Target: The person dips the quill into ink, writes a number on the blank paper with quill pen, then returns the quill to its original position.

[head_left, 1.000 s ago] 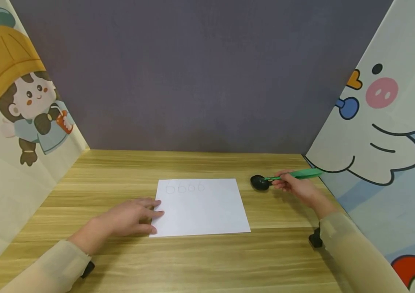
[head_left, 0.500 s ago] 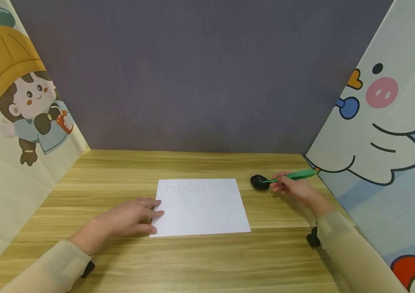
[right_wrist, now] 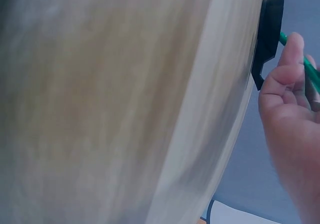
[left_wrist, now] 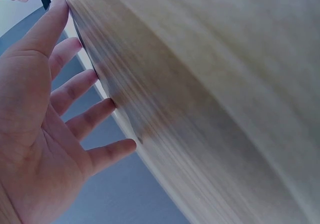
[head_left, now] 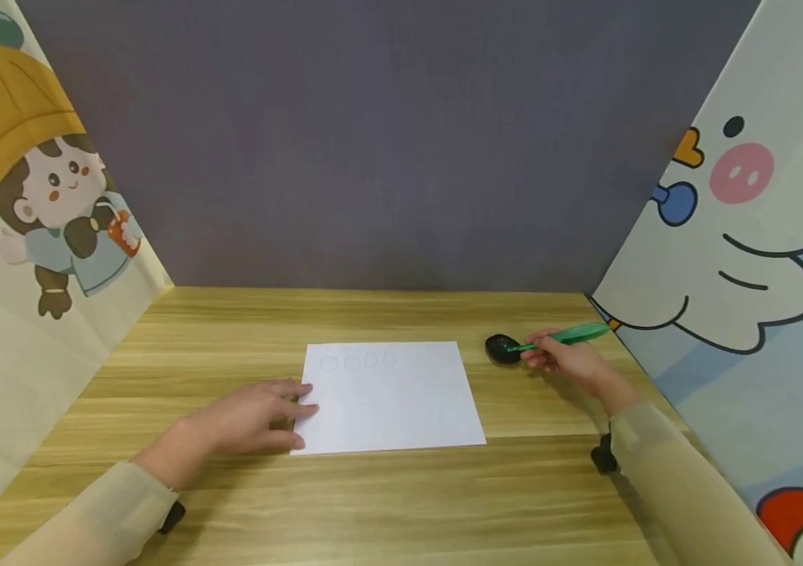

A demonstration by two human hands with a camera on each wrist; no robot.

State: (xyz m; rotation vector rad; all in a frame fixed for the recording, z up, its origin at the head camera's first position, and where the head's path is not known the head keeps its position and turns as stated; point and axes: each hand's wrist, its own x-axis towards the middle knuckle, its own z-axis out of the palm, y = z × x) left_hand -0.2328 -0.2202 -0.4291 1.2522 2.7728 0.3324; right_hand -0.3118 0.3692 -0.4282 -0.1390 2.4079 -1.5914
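Left hand: the left hand (head_left: 248, 417) lies at the left edge of the white paper (head_left: 401, 409), its fingers straight and spread apart; this grip is wide and has hold of nothing, with fingertips and thumb touching the sheet.
Right hand: the right hand (head_left: 571, 365) is to the right of the sheet; its grip is drawn in to a pinch around the green feather pen (head_left: 580, 333).
Feather pen: slanted, plume toward the right, its tip to the left over the hollow of the black dish (head_left: 496, 346); whether tip and dish touch, I cannot tell.
Black dish: on the table (head_left: 373, 503), right of the paper and apart from it, toward the far side.
Paper: flat near the middle of the table, with a row of four faint rounded shapes (head_left: 352, 362) along its far left part.
Sleeves: a pale sleeve (head_left: 100, 511) on the left arm and another on the right, with a small black device (head_left: 173, 517) under the left cuff.
Backdrop: a dark grey wall (head_left: 401, 157) on the far side, a cartoon figure (head_left: 64, 196) on the left panel, a white cartoon bird (head_left: 776, 299) on the right one.
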